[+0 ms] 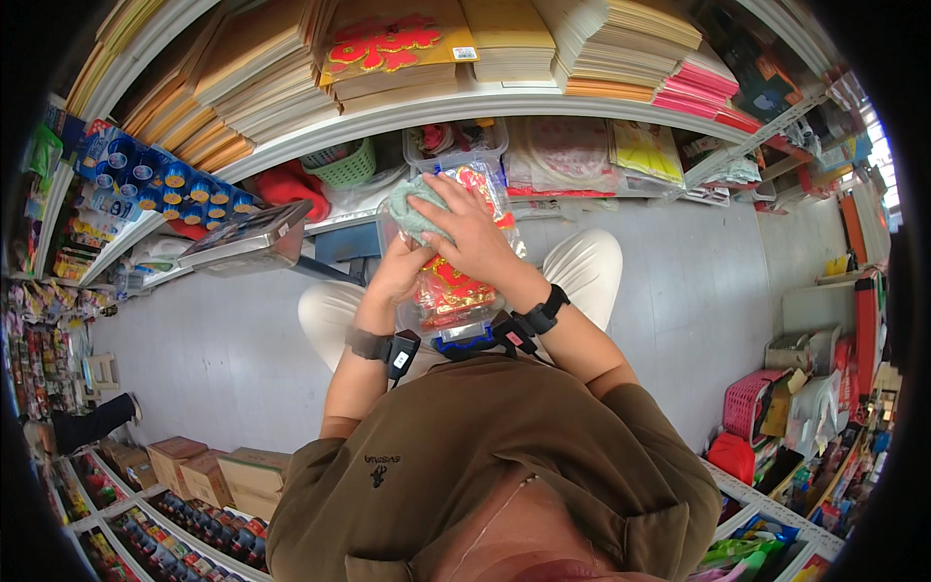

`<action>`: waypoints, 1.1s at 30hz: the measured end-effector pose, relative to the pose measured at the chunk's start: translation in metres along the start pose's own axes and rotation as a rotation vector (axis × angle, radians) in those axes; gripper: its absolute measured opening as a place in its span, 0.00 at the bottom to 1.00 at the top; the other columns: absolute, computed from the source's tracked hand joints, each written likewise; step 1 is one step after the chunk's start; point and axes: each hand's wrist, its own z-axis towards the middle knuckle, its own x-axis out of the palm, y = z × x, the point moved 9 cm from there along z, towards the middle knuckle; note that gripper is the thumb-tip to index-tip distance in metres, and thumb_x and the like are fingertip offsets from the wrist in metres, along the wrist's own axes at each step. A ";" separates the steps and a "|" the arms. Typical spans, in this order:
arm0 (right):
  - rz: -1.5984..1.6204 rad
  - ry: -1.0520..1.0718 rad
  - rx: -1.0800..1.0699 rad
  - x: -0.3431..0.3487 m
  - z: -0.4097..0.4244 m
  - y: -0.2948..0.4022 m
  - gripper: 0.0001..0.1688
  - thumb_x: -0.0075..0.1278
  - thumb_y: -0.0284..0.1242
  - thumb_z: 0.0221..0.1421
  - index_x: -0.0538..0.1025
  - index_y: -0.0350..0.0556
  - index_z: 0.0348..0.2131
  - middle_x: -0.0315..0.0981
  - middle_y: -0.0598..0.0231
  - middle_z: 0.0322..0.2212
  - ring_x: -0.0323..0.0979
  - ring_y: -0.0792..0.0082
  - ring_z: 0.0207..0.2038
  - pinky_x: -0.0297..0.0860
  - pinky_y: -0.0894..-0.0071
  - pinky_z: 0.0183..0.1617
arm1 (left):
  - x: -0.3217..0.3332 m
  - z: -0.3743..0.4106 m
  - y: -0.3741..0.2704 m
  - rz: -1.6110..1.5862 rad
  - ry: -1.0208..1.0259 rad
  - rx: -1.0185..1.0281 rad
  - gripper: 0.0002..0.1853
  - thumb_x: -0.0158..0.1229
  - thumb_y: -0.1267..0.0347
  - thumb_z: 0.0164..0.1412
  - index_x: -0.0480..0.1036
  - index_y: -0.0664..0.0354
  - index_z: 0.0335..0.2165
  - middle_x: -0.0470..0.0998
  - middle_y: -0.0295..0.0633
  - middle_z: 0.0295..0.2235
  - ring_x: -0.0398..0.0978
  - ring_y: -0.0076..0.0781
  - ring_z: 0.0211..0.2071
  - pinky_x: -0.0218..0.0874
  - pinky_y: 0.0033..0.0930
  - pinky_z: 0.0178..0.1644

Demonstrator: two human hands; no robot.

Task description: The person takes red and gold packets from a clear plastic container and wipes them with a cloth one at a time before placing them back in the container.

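Note:
Both my hands are on a pale green cloth (416, 211) bunched at the front left of a clear plastic box on my lap. My right hand (465, 233) lies spread over the cloth with its fingers pressing on it. Just below, my left hand (401, 268) is at the cloth's lower edge, its fingers partly hidden, so its hold is unclear. Red and gold decorations in clear wrapping (454, 291) lie in the box, under and beside my hands. A blue clip (465, 340) shows at the box's near end.
Ahead, a white shelf (509, 105) bears stacked paper envelopes; below it stand a green basket (349, 164) and another clear box (502, 134). A metal-topped scale (251, 240) is at left. Cartons (251, 476) stand behind left. A person's leg (98, 424) shows at far left.

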 end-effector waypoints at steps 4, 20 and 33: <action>-0.019 -0.197 0.067 -0.017 -0.002 -0.045 0.25 0.46 0.24 0.52 0.69 0.47 0.51 0.61 0.52 0.53 0.58 0.49 0.56 0.56 0.59 0.58 | -0.006 -0.011 -0.002 0.026 -0.042 -0.137 0.29 0.48 0.81 0.57 0.54 0.58 0.57 0.68 0.42 0.48 0.68 0.33 0.49 0.61 0.35 0.52; 0.705 -0.582 0.546 -0.059 -0.051 -0.136 0.28 0.39 0.16 0.47 0.67 0.39 0.51 0.62 0.53 0.53 0.59 0.56 0.56 0.55 0.65 0.59 | -0.010 -0.023 -0.072 -0.224 -0.144 0.253 0.24 0.47 0.81 0.58 0.57 0.61 0.53 0.69 0.48 0.49 0.71 0.37 0.47 0.65 0.40 0.50; -0.083 -0.178 0.073 -0.029 -0.021 -0.071 0.30 0.39 0.16 0.44 0.69 0.44 0.50 0.63 0.50 0.52 0.61 0.55 0.54 0.59 0.62 0.57 | 0.010 -0.024 -0.094 -0.400 -0.033 0.327 0.28 0.48 0.81 0.57 0.53 0.63 0.56 0.66 0.49 0.52 0.68 0.41 0.51 0.63 0.43 0.53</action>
